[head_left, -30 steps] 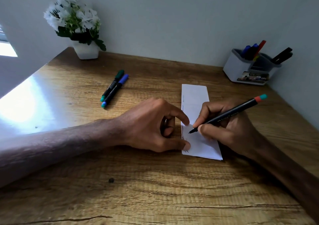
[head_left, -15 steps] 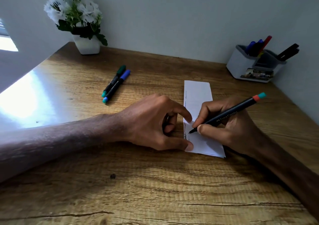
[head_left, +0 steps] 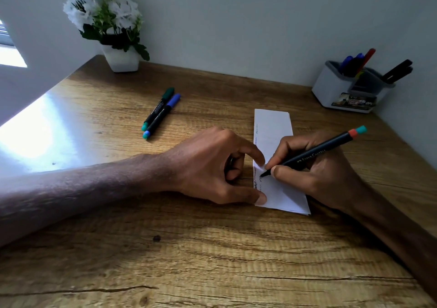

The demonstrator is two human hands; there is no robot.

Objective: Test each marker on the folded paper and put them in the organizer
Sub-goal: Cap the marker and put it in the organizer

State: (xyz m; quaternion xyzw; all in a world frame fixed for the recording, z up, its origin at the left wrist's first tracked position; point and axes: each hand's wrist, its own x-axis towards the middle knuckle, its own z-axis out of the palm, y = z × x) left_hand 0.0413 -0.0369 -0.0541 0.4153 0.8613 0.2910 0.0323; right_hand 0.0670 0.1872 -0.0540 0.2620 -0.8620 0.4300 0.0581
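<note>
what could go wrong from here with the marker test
1. The left hand pins the folded paper only at its left edge; a hard stroke from the marker in the right hand might skew it.
2. The tip writes close to the left index fingertip, so ink could mark skin.
3. The two capped markers lie loose and might roll.

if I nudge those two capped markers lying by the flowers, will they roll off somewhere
Probably a little. The green-capped marker and blue-capped marker look round-barrelled and lie loose on the smooth, glossy desk, so a sideways push could roll them. They lie side by side, so they would likely bump each other. They look light, so a gentle touch is enough.
</note>
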